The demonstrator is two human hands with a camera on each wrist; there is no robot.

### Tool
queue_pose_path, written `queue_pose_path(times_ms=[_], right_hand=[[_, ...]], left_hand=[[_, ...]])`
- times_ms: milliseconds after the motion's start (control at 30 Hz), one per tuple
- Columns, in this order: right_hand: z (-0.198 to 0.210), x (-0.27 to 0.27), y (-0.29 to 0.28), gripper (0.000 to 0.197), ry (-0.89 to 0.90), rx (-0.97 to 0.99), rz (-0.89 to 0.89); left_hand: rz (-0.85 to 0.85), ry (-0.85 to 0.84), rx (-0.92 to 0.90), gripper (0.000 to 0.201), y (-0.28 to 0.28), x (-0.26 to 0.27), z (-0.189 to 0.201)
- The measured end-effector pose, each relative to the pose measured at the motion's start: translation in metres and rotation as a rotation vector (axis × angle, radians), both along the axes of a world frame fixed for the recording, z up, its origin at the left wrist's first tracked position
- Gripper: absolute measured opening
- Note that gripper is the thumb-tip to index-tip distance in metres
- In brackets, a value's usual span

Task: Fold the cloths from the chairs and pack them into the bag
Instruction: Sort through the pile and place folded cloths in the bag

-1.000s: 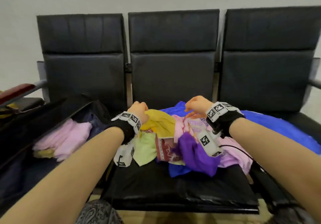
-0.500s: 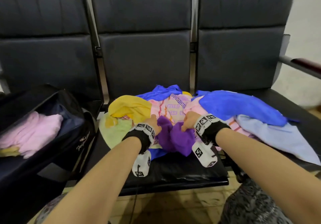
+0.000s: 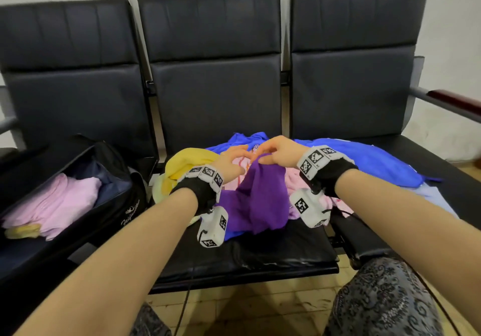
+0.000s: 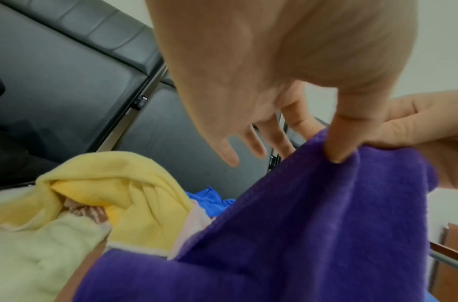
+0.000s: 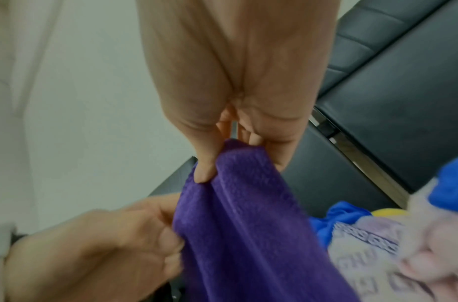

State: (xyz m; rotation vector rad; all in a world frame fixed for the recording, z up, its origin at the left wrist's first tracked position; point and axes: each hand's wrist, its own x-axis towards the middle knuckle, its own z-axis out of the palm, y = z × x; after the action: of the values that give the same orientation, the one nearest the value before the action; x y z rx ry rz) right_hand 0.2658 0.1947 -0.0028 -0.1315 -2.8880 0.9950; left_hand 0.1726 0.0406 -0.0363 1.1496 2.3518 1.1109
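Purple cloth (image 3: pixel 256 200) is lifted by its top edge above the heap on the middle chair (image 3: pixel 216 80). The right hand (image 3: pixel 279 153) pinches that edge, thumb and fingertips closed on the fabric, so the cloth hangs down freely. The left hand (image 3: pixel 231 162) meets it there: its thumb presses the edge while the other fingers are spread straight, probably feeling along for a corner to spread the cloth before folding. Under the hanging cloth lie a yellow cloth (image 3: pixel 186 162), a pink printed one (image 3: pixel 299 179) and a blue one (image 3: pixel 364 165) reaching onto the right seat. The open bag (image 3: pixel 114 205) sits on the left seat, already holding a folded pink cloth (image 3: pixel 56 204).
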Motion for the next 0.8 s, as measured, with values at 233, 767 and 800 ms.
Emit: queue_pose_path(times_ms=[233, 767, 800], right_hand=[[0.051, 0.006, -0.009, 0.009, 0.137, 0.004, -0.049], [0.085, 0.021, 0.008, 0.017, 0.176, 0.216, -0.298], [0.085, 0.02, 0.007, 0.017, 0.173, 0.229, -0.322]], left_hand=[[0.048, -0.183, 0.027, 0.019, -0.021, 0.002, 0.034], [0.514, 0.446, -0.167, 0.021, -0.106, -0.02, 0.082], [0.541, 0.477, -0.211, 0.021, -0.108, -0.019, 0.086]])
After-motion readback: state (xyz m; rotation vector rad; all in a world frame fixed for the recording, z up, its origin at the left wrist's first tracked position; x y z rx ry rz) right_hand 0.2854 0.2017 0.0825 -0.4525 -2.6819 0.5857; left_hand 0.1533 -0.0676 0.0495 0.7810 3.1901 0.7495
